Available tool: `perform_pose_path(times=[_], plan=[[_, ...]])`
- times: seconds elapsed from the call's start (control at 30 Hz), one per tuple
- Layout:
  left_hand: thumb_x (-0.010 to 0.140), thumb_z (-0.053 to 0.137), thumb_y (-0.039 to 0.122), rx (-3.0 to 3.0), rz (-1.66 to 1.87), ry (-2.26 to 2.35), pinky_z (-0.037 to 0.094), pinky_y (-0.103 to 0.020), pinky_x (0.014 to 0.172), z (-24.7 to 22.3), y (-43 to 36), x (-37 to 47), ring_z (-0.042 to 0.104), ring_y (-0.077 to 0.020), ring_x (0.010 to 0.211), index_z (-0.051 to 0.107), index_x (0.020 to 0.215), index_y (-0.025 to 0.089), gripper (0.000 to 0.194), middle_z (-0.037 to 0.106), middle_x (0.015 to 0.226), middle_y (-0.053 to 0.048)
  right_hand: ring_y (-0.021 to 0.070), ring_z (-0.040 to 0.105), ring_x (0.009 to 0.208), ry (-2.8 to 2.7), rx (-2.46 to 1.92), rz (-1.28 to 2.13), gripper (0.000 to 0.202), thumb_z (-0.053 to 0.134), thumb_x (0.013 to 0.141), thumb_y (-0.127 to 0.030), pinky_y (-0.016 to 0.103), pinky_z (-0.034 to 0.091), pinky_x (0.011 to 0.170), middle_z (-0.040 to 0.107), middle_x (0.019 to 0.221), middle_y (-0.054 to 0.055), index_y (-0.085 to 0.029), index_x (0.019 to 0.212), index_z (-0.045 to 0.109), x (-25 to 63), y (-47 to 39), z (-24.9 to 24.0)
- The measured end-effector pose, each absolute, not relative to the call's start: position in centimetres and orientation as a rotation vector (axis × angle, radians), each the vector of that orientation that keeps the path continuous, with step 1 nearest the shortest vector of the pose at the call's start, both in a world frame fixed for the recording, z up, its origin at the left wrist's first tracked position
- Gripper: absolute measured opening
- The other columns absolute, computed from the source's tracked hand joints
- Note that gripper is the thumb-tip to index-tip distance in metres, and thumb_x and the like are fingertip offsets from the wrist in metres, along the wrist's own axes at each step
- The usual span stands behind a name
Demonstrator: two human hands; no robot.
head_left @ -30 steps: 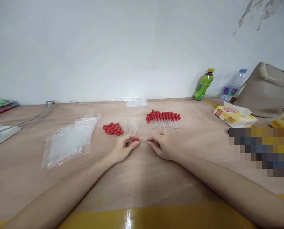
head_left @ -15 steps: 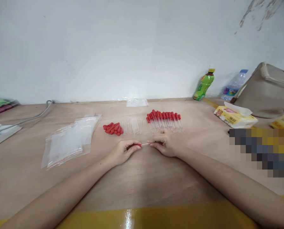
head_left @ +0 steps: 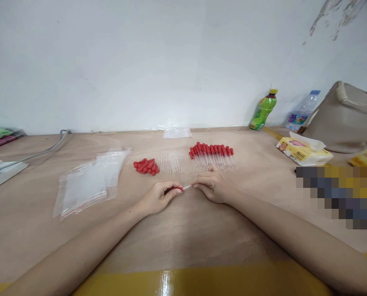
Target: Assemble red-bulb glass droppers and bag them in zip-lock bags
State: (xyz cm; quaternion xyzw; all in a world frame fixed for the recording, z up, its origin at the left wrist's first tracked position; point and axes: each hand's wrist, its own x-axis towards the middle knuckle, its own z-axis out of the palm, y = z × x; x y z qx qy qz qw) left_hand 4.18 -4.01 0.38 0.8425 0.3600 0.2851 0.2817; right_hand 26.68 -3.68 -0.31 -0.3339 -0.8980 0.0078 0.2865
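Between thumb and fingers, my left hand (head_left: 160, 196) pinches a red rubber bulb (head_left: 179, 189). A thin clear tube (head_left: 187, 187) reaches from the bulb to my right hand (head_left: 212, 186), whose fingertips are closed on its other end. Beyond my left hand lies a pile of loose red bulbs (head_left: 145, 166). Beside it is a group of bare clear tubes (head_left: 172, 162). Farther right, several tubes with red bulbs on their ends (head_left: 212, 152) lie side by side, just behind my right hand.
Clear zip bags (head_left: 84, 183) lie at the left, with another bag (head_left: 176, 132) by the wall. A grey cable (head_left: 52, 148) is at the far left. At the right are a green bottle (head_left: 264, 110), a clear bottle (head_left: 303, 110), a tissue pack (head_left: 305, 152) and a beige bag (head_left: 347, 119).
The fingers of my right hand have shifted slightly on the tube and reach a little farther left. My left hand stays almost in place around the bulb.
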Motion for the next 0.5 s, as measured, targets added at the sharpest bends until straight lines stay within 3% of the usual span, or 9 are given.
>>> perform_pose_path(times=[0.27,0.5], plan=[[0.083,0.051,0.028,2.387,0.814,1.046,0.040,-0.020,0.052,0.4,-4.3,4.2,0.051,-0.0096,0.055,0.064,0.086,0.016,0.018,0.064,0.071,-0.002,0.0110,0.050,0.062,-2.391,-0.935,-0.146,0.022,0.041,0.087,-0.023,0.030,0.020,0.068,0.063,0.071,-0.001,-0.022,0.087,0.063,26.4,-4.1,-0.4],[0.082,0.052,0.026,2.489,0.850,0.984,0.041,-0.020,0.054,0.3,-4.4,4.2,0.052,-0.0100,0.058,0.062,0.086,0.015,0.016,0.063,0.074,-0.003,0.0089,0.041,0.051,-2.377,-0.976,-0.015,0.023,0.040,0.085,-0.022,0.030,0.021,0.067,0.062,0.064,-0.001,-0.018,0.074,0.060,25.7,-4.8,-0.4]])
